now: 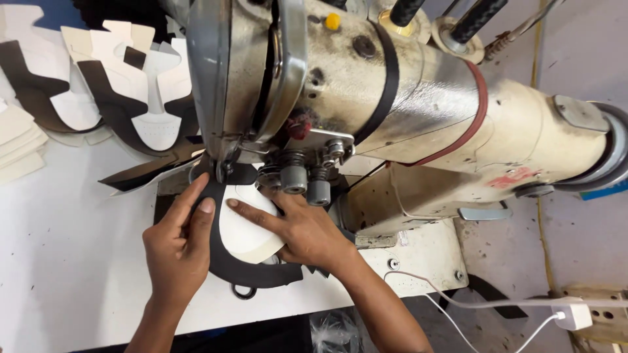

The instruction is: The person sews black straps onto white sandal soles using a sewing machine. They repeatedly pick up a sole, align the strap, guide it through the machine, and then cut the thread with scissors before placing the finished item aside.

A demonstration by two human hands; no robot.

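This is a stitching workshop, likely for shoe uppers. A worn, cream-coloured industrial sewing machine [418, 98] stands on a white desk [72, 248]. Stacks of cut white and dark brown leather-like pieces [124, 85] lie spread behind it.

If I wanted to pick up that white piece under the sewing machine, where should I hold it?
Probably by the rounded lower edge of the white piece, coming from the near side. It lies flat on the black piece, and its top end sits under the machine, so fingers belong at the end away from the needle. The left hand and right hand press flat there.
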